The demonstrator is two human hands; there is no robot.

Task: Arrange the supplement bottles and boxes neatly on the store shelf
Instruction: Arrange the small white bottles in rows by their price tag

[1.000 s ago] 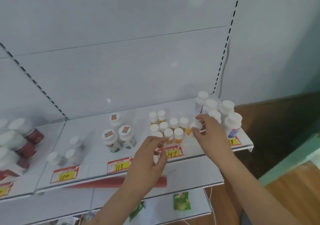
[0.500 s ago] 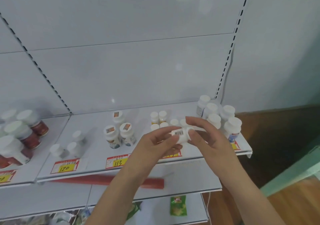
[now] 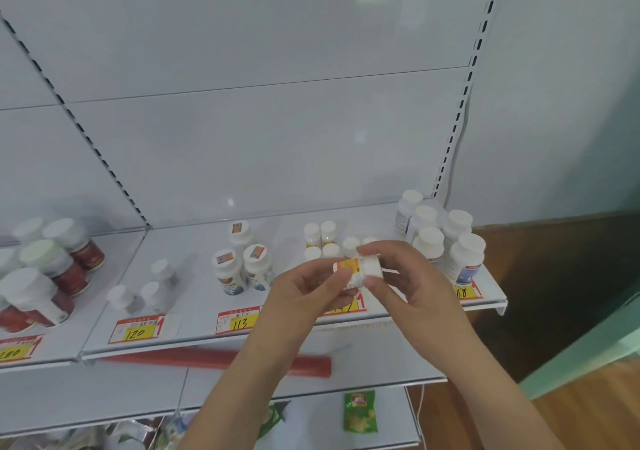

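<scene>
Head view: both hands' grip pinches a small white, orange-labelled bottle [image 3: 358, 269] lying sideways, left hand [image 3: 304, 297], right hand [image 3: 412, 283].

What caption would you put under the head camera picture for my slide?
Both hands, left hand and right hand, hold a small white orange-labelled supplement bottle sideways above the white metal store shelf.

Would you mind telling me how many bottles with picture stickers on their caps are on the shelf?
3: one at the back, two in front of it, left and right, above the 113 tag. None seem hidden.
</scene>
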